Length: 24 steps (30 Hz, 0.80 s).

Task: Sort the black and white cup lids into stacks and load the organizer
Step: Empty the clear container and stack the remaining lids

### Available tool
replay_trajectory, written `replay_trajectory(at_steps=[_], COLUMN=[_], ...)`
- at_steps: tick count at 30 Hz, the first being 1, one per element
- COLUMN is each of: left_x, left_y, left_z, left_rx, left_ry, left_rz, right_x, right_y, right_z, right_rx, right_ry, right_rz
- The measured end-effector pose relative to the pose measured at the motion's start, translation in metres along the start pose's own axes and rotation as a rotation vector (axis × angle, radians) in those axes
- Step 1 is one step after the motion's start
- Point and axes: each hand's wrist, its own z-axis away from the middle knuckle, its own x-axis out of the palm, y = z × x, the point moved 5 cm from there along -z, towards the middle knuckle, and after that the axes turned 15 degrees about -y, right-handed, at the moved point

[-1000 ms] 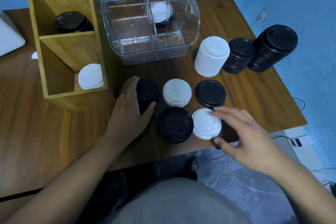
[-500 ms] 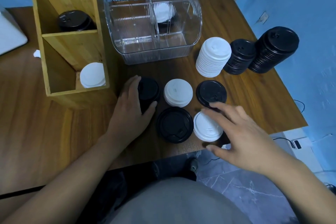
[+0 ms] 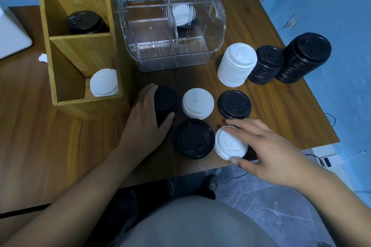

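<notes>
The left hand (image 3: pixel 148 115) is curled round a short black pile (image 3: pixel 166 99) just right of the wooden organizer (image 3: pixel 60 70). Its fingers wrap the pile's left side and its thumb presses the near side.

The right hand (image 3: pixel 267 150) is spread wide with nearly straight fingers over a white lid (image 3: pixel 228 144) at the near edge of the table (image 3: pixel 281 118). The thumb tip touches the lid's near rim and the index finger lies across its far rim; whether it pinches is unclear.

Just left of that lid lies a large black lid (image 3: pixel 193 138). Beyond these sit a low white pile (image 3: pixel 197 103) and a flat black lid (image 3: pixel 234 104). Farther right stand a tall white stack (image 3: pixel 236 66) and two black stacks (image 3: pixel 267 64).

The organizer's near compartment holds white lids (image 3: pixel 104 82) and its middle one black lids (image 3: pixel 84 22). A clear bin (image 3: pixel 172 60) stands behind, with white lids inside.
</notes>
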Motion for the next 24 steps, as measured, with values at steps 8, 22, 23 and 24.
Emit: replay_trajectory(at_steps=[8, 22, 23, 24], left_x=[0.0, -0.002, -0.002, -0.002], left_y=[0.001, -0.001, -0.002, -0.002], left_z=[0.0, -0.001, -0.001, 0.0], left_rx=[0.008, -0.019, -0.021, -0.023], left_ry=[0.001, 0.003, 0.005, 0.005], left_rz=[0.002, 0.03, 0.037, 0.044], right_x=[-0.001, -0.078, -0.081, -0.082], right_y=[0.005, -0.022, -0.028, -0.032], right_z=[-0.014, -0.066, -0.078, -0.088], right_rx=[-0.06, -0.082, -0.089, -0.09], right_ry=[-0.026, 0.196, 0.185, 0.168], right_rz=[-0.051, -0.123, -0.101, -0.077])
